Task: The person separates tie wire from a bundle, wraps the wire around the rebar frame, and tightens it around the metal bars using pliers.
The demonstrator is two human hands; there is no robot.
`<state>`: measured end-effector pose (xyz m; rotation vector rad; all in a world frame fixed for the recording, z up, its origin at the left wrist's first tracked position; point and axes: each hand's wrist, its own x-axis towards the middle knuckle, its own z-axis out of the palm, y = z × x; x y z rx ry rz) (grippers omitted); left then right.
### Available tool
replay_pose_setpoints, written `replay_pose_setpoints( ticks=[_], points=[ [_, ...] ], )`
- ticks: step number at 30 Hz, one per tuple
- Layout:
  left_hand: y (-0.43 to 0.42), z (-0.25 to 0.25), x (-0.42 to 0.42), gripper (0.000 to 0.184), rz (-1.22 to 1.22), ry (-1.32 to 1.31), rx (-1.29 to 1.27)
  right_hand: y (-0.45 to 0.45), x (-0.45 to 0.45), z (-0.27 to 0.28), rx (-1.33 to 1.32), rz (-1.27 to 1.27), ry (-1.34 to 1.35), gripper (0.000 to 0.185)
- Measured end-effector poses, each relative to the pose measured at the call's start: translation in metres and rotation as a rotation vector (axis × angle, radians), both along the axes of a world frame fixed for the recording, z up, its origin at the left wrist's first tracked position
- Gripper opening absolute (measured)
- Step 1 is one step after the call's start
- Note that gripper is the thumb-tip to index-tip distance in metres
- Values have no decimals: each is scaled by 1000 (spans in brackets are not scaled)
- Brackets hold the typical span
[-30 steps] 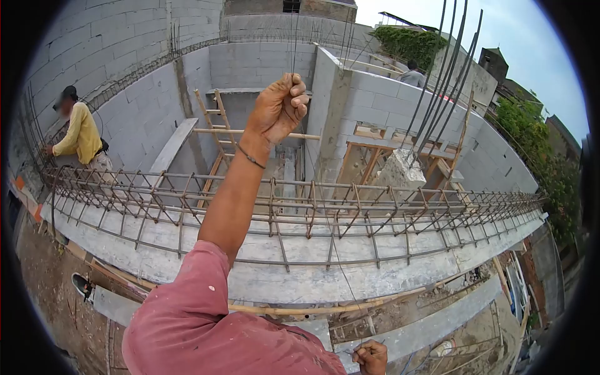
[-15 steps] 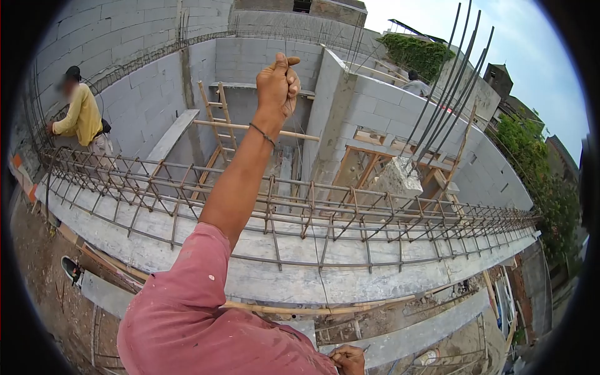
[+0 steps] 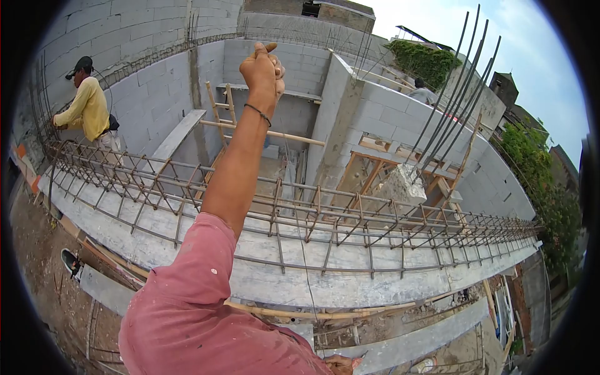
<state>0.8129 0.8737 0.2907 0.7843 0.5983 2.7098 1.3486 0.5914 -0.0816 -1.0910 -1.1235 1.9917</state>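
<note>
My left hand (image 3: 262, 70) is raised high at the end of an outstretched arm, its fingers closed in a pinch. From beneath it a thin dark wire or string (image 3: 304, 262) runs down past the rebar cage toward the bottom of the view. My right hand (image 3: 339, 364) is low at the bottom edge, near my shirt, partly cut off. Its fingers look curled, but what they hold is hidden. Between the hands, the long rebar cage (image 3: 325, 209) of bars and square ties lies above a pale formwork board (image 3: 281, 281).
A co-worker in a yellow shirt (image 3: 90, 109) stands left by upright bars. Another person (image 3: 422, 92) is behind the block wall (image 3: 387, 115). Tall rebars (image 3: 459, 87) rise from a concrete column at right. A bamboo ladder (image 3: 215, 106) and planks stand inside; rubble ground lies below.
My left hand has shifted slightly up and left. My right hand sits lower, more cut off by the edge. The thin line hangs farther left. The co-worker's head has turned.
</note>
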Motion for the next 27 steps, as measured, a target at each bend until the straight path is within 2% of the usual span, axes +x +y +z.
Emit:
replay_pose_setpoints(
  ticks=[2, 3, 4, 6, 8, 9, 11, 12, 14, 16, 18, 19, 21, 22, 23, 25, 26, 27],
  points=[
    [12, -2, -27, 36, -419, 63, 52, 0, 0, 1, -5, -13, 65, 18],
    [29, -7, -55, 36, -429, 67, 48, 1, 1, 0, -13, -9, 102, 18],
    [53, -14, -88, 47, -681, 179, 147, 4, -5, -4, 40, -77, 174, 18],
    [59, -22, -81, 58, -949, 271, 232, 8, -16, -11, 204, -261, 382, 22],
    [23, -23, -13, 91, -785, 201, -222, 26, -23, 13, 274, -225, 432, 20],
    [21, -43, 1, 91, -811, 189, -249, 32, -27, 22, 306, -244, 431, 22],
    [12, -79, 17, 104, -726, 49, -525, 41, -46, 53, 316, -354, 556, 21],
    [14, -108, 8, 99, -617, 164, -586, 46, -42, 54, 307, -301, 539, 20],
    [-7, -134, 28, 98, -474, 253, -734, 51, -42, 64, 308, -339, 497, 23],
    [-37, -154, 65, 96, -778, 263, -680, 51, -45, 69, 315, -366, 449, 25],
    [-91, -137, 158, 75, -961, 59, -567, 55, -58, 91, 273, -339, 410, 25],
    [-88, -141, 165, 75, -948, 54, -571, 55, -65, 100, 239, -302, 371, 25],
    [-83, -140, 174, 47, -690, 348, -431, 54, -75, 103, 269, -248, 333, 24],
    [-78, -124, 183, 34, -526, 166, -408, 54, -80, 105, 308, -209, 295, 23],
    [-70, -114, 174, 34, -512, 168, -400, 53, -83, 100, 316, -196, 301, 23],
    [-51, -91, 146, 36, -107, 291, -311, 47, -88, 83, 281, -90, 310, 21],
    [-38, -82, 128, 36, -90, 295, -302, 42, -89, 78, 240, -76, 270, 21],
    [-25, -75, 109, 38, 85, 319, -313, 37, -87, 74, 249, -60, 276, 21]
  ],
)
